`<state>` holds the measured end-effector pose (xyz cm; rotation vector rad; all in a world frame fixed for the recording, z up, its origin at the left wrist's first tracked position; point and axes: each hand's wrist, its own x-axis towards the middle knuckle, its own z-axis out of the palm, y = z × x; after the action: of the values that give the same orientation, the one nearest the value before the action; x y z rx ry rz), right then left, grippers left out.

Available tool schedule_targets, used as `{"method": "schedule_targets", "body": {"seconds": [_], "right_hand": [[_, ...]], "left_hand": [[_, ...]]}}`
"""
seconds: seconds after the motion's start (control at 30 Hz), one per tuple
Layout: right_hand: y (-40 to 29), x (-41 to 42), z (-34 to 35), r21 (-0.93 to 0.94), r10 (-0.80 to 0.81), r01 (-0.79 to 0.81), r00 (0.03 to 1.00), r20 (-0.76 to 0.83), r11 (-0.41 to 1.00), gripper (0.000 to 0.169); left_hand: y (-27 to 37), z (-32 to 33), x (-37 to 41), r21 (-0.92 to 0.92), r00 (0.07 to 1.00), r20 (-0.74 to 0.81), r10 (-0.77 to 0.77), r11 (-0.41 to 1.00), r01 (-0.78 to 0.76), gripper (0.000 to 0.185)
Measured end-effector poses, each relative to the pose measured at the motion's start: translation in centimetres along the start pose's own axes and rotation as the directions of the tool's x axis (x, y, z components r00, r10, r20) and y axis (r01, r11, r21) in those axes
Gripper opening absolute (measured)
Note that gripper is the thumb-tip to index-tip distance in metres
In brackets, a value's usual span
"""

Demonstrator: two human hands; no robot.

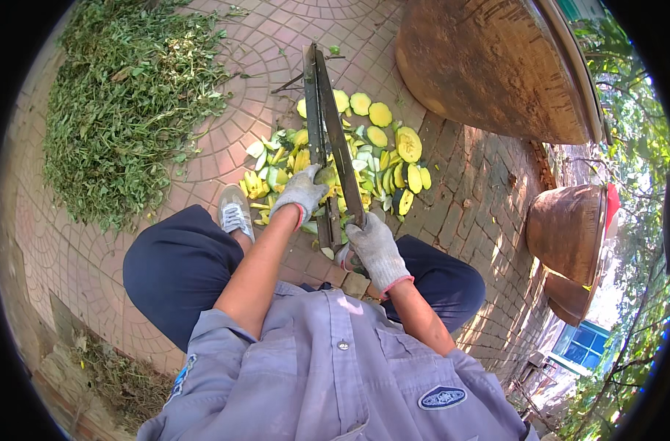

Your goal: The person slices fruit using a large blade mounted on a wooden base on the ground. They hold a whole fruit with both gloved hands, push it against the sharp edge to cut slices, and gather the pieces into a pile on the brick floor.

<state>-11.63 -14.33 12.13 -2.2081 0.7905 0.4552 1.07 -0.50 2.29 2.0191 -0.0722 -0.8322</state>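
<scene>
A hinged fodder chopper stands on the paving between my feet, its long steel blade (339, 143) raised at a narrow angle beside the dark slotted bed (314, 110). My right hand (376, 248), in a grey-white knit glove, grips the handle at the blade's near end. In a matching glove, my left hand (299, 194) holds a green-skinned piece of squash (325, 176) at the bed, left of the blade; the fingers partly hide it. Yellow squash slices (380, 114) and chopped pieces (257, 184) lie around and under the chopper.
A large heap of cut green vines (131, 105) covers the paving at left. One big brown earthen vat (489, 60) looms at upper right, with smaller vats (566, 231) farther along the right. My shoe (235, 212) is close to the chopped pieces. Dry plant stems (120, 380) lie at lower left.
</scene>
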Motion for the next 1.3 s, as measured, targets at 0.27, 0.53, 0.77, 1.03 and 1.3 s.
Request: {"method": "schedule_targets", "body": {"seconds": [0.27,0.53,0.77,1.03,1.3], "right_hand": [[-0.5,-0.3,0.6,-0.13,-0.025,0.026,1.0,0.012,0.991,0.038],[2.4,1.7,5.8,0.006,0.065,-0.066,0.995,0.074,0.998,0.033],[3.6,2.0,6.1,-0.111,0.001,-0.003,1.0,-0.016,0.994,0.035],[-0.5,-0.6,2.0,-0.106,0.009,-0.007,1.0,0.017,0.994,0.039],[2.6,1.7,5.4,-0.126,0.024,-0.026,1.0,-0.015,0.992,0.035]], "left_hand": [[-2.5,0.6,1.1,-0.146,0.998,-0.012,-0.064,0.987,0.061,0.055],[-2.2,0.5,-0.3,0.025,0.997,-0.077,-0.019,0.999,0.021,0.058],[-2.7,0.8,0.6,-0.044,0.997,-0.073,-0.018,0.999,0.014,0.053],[-1.8,0.2,0.1,0.103,0.997,-0.067,0.045,0.994,-0.038,0.056],[0.3,-0.6,-0.7,0.088,1.0,-0.003,0.016,0.996,-0.016,0.055]]}}
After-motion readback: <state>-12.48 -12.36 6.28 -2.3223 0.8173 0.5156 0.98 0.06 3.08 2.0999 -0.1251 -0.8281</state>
